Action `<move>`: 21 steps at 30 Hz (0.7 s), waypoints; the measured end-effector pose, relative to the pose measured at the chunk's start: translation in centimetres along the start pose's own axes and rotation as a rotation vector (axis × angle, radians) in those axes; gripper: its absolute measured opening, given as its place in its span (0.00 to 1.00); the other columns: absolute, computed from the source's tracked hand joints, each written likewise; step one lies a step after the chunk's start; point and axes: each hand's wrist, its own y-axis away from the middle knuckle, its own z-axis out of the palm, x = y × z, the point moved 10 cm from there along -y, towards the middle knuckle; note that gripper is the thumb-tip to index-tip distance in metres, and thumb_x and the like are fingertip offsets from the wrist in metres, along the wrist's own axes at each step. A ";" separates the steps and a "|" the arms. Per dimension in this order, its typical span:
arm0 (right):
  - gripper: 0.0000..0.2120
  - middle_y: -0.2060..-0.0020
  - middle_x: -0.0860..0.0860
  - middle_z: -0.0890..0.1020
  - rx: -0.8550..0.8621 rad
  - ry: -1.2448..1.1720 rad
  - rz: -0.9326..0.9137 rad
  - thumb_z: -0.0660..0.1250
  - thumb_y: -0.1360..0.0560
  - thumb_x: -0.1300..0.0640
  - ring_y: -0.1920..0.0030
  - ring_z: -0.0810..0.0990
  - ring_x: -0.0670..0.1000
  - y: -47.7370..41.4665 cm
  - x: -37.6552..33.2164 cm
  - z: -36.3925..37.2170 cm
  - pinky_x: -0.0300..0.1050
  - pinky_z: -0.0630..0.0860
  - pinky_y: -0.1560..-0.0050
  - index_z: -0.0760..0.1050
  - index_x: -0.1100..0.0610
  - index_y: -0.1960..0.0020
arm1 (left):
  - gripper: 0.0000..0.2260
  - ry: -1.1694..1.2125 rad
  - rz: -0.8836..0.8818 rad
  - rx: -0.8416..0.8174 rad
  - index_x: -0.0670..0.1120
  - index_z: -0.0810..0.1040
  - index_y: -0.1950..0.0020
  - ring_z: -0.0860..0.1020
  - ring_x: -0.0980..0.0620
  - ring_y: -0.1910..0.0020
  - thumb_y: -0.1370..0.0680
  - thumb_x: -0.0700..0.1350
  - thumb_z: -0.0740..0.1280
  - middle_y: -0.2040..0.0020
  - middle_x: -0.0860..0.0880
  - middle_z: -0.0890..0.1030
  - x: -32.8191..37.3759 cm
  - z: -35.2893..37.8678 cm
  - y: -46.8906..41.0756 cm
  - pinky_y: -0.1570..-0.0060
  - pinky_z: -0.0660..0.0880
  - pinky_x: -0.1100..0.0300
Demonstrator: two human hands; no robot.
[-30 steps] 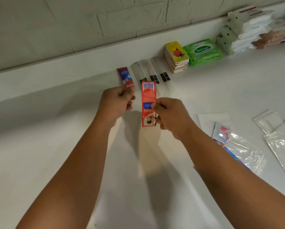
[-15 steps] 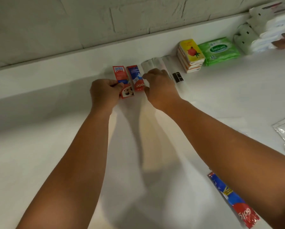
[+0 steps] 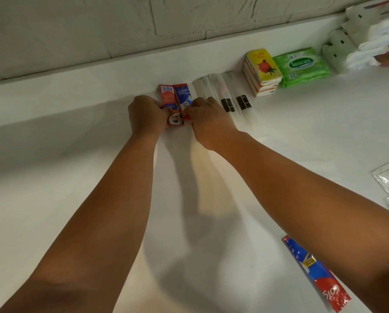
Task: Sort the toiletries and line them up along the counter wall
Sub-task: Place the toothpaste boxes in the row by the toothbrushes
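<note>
The red sachet [image 3: 167, 98] lies flat on the white worktop [image 3: 53, 199] in the upper middle of the frame, with its top end against the low ledge under the wall [image 3: 98, 30]. The blue-and-red sachet [image 3: 183, 94] lies touching it on the right, parallel to it. The left hand [image 3: 147, 115] has its fingers curled and pinches the red sachet at its lower left edge. The right hand [image 3: 208, 118], fingers also curled, grips the lower end of the blue-and-red sachet. Both hands cover the sachets' lower halves, and the fingertips themselves are hidden under the knuckles.

Just right of the pair lie three long white packets [image 3: 219, 91] side by side. Two show black labels; the lower end of the leftmost is behind the right hand. Further right along the ledge stands a stack of yellow tissue packs [image 3: 262, 68], then a green wipes pack [image 3: 301, 66] printed "Sanicare". Piled white packs [image 3: 351, 41] sit in the upper right corner, blurred and cut off by the frame.

At the right edge, clear plastic bags [image 3: 387, 177] are partly out of view. At the lower right, a loose toothpaste sachet [image 3: 317, 274] lies tilted, well apart from the row, its upper side passing behind the right forearm.
</note>
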 end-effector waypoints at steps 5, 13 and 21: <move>0.18 0.40 0.53 0.74 -0.014 -0.043 0.031 0.67 0.24 0.58 0.41 0.72 0.54 0.0 -0.2 0.0 0.52 0.76 0.43 0.73 0.53 0.34 | 0.12 -0.162 0.056 0.019 0.42 0.87 0.55 0.84 0.48 0.63 0.29 0.50 0.78 0.60 0.44 0.86 1.8 -0.5 0.9 0.57 0.81 0.56; 0.20 0.35 0.54 0.75 0.153 -0.270 0.047 0.67 0.23 0.61 0.35 0.72 0.56 5.2 0.5 -3.4 0.52 0.75 0.37 0.74 0.53 0.32 | 0.17 -0.214 0.059 0.118 0.43 0.83 0.40 0.82 0.48 0.44 0.24 0.51 0.73 0.43 0.45 0.84 3.7 -3.5 4.0 0.43 0.74 0.60; 0.15 0.38 0.52 0.78 0.166 -0.382 0.065 0.64 0.22 0.61 0.40 0.73 0.56 15.6 3.8 -5.5 0.48 0.74 0.41 0.77 0.56 0.36 | 0.09 -0.065 0.202 0.056 0.47 0.83 0.45 0.80 0.53 0.56 0.24 0.47 0.72 0.53 0.51 0.83 9.1 -1.9 13.5 0.49 0.76 0.61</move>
